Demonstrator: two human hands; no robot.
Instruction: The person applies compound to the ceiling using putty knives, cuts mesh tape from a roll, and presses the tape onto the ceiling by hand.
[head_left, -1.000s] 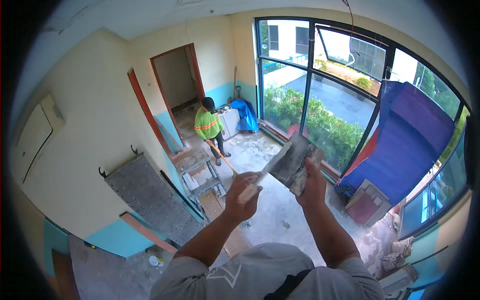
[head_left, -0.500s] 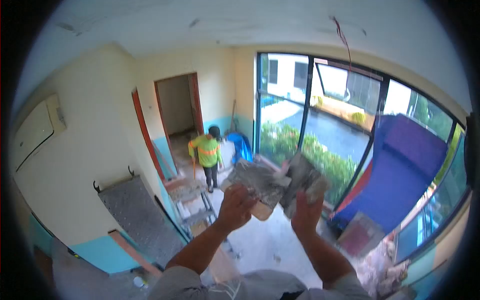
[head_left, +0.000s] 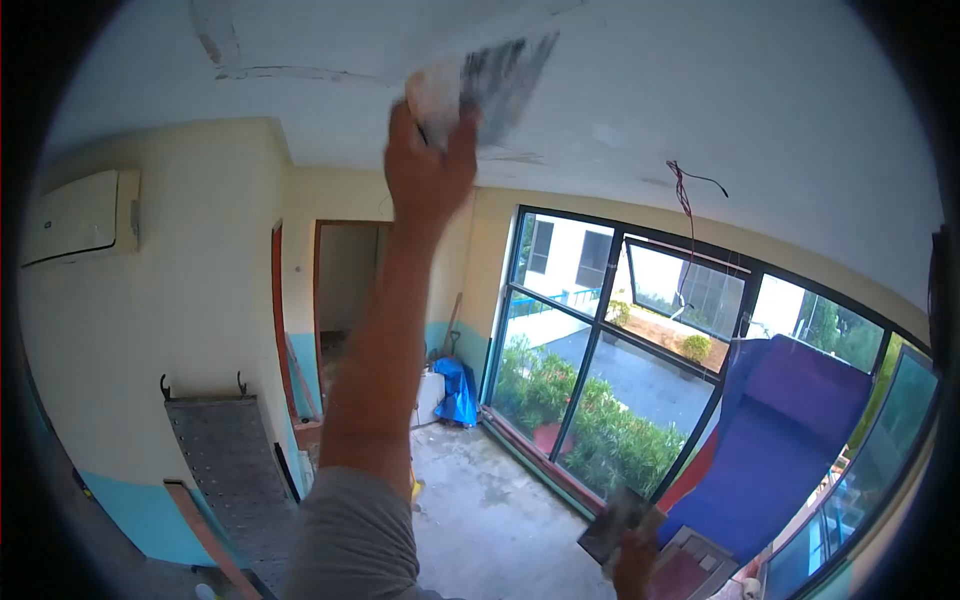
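Note:
My left hand (head_left: pixel 432 165) is raised to the ceiling (head_left: pixel 640 120), its fingers closed round the pale handle of a broad putty knife (head_left: pixel 508 85). The blade is smeared grey and blurred, and lies at or very near the ceiling surface. Low on the right, my right hand (head_left: pixel 636 560) grips a second flat, grey-smeared blade (head_left: pixel 612 528), held in front of the window's lower edge. Cracks and patch lines (head_left: pixel 290 73) mark the ceiling left of the raised knife.
Red and black wires (head_left: pixel 684 200) hang from the ceiling. A grey perforated platform (head_left: pixel 228 460) stands by the left wall, below an air conditioner (head_left: pixel 88 218). Blue fabric (head_left: pixel 775 440) hangs at the right windows. A blue sheet (head_left: pixel 456 390) lies near the far corner.
My left hand has risen with its knife from beside the other blade to the ceiling. My right hand is lower in view. The view has tilted up, and the other person is no longer clearly visible.

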